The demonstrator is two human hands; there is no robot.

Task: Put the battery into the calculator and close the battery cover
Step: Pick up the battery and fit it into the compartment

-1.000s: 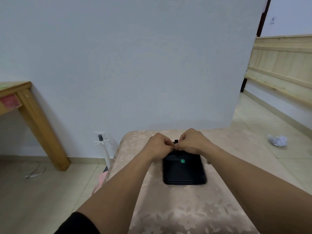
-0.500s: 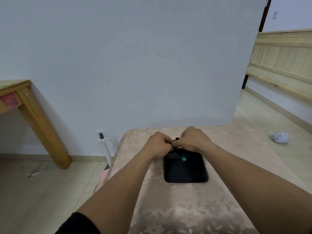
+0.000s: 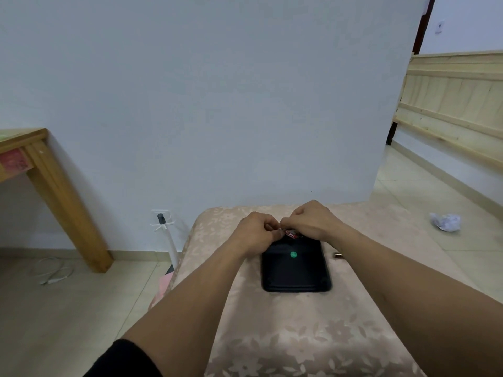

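A black calculator (image 3: 295,270) lies face down on the beige flowered cushion (image 3: 299,336), with a round green sticker on its back. At its far end my left hand (image 3: 257,232) and my right hand (image 3: 310,223) meet, fingertips pinched together. Between them shows a red battery (image 3: 290,234) with white lettering, lying across the calculator's far edge. Both hands touch it. The battery compartment and the cover are hidden under my fingers. A second small battery (image 3: 338,255) lies on the cushion just right of the calculator, partly behind my right forearm.
A white wall rises right behind the cushion. A wooden table leg (image 3: 62,202) stands at the left, with a white cable (image 3: 51,273) on the floor. A white stand (image 3: 167,235) is beside the cushion's left edge. Crumpled paper (image 3: 446,221) lies on the floor at right.
My fingers have shifted at the calculator's far end, and the red battery now shows between them. A small black piece that stuck up between my hands is no longer seen.
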